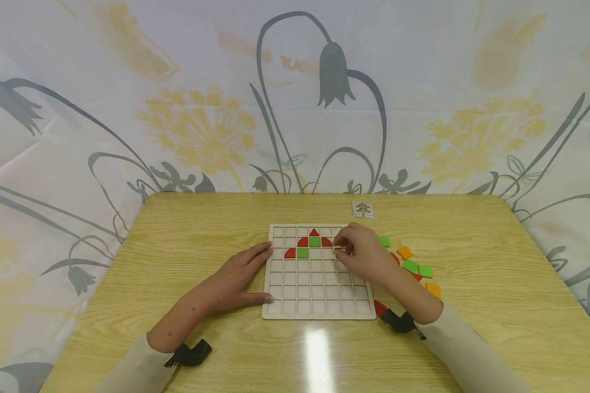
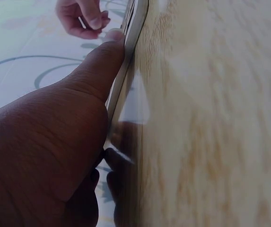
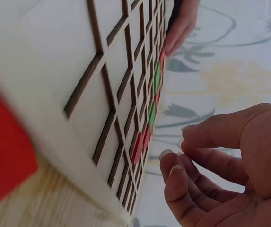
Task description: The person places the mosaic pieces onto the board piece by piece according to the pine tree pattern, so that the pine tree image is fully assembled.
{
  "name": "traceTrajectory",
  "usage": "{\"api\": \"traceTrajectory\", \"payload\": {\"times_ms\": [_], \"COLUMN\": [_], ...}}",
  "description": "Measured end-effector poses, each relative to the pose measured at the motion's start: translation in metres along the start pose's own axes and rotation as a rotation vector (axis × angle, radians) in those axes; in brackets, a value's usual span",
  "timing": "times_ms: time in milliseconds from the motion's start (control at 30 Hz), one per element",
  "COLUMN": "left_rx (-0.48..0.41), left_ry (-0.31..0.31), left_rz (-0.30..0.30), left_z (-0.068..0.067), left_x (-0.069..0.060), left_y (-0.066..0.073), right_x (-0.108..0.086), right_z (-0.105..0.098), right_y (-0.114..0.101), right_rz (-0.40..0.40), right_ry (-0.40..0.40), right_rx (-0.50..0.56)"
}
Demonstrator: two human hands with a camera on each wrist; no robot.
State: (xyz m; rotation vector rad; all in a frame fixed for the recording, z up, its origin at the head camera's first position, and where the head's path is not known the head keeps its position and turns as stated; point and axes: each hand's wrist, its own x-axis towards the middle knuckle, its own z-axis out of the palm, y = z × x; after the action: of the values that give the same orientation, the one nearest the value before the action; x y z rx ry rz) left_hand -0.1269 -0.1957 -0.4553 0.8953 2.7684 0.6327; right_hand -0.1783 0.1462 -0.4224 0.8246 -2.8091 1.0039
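Head view sets the gridded board [image 1: 319,309] on the table [image 1: 491,262], its left edge braced by the left hand [image 1: 233,278], fingers straight and the thumb on the lower left corner. The right hand [image 1: 366,254] bends over the board's upper right, thumb and fingertips drawn narrowly together; whether a tile sits between them cannot be told, though a sliver of red shows beside them. Seating a tile well probably calls for lining its straight sides up with the cell walls, lowering it level and pressing it flat, while the left hand steadies the board and the right wrist stays clear of the loose pieces. The board looks like pale wood, with raised strips framing shallow square cells. Flat, smooth tiles lie within: a red triangle [image 1: 314,232] on top, a green square [image 1: 314,241] below it between red curved-edged tiles [image 1: 303,242], and another red curved tile [image 1: 290,253] beside a second green square [image 1: 302,252]. Loose on the glossy, wood-grained tabletop, right of the board, lie green tiles [image 1: 425,271], orange tiles [image 1: 405,252] and some red ones.
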Motion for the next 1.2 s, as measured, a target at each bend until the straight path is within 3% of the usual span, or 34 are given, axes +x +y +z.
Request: {"api": "traceTrajectory", "payload": {"times_ms": [200,700,1200], "left_rx": [0.003,0.008,0.018], "left_ry": [-0.005,-0.018,-0.007], "left_rz": [-0.003,-0.017,0.004], "left_z": [0.0,0.0,0.001], "left_x": [0.0,0.0,0.0], "left_y": [-0.001,-0.001,-0.002], "right_x": [-0.005,-0.003,-0.007], "right_z": [-0.015,-0.043,-0.065], "right_y": [0.012,0.044,0.074], "right_rz": [-0.011,0.106,0.222], "right_ry": [0.034,-0.003,-0.136], "right_rx": [-0.041,-0.054,-0.057]}}
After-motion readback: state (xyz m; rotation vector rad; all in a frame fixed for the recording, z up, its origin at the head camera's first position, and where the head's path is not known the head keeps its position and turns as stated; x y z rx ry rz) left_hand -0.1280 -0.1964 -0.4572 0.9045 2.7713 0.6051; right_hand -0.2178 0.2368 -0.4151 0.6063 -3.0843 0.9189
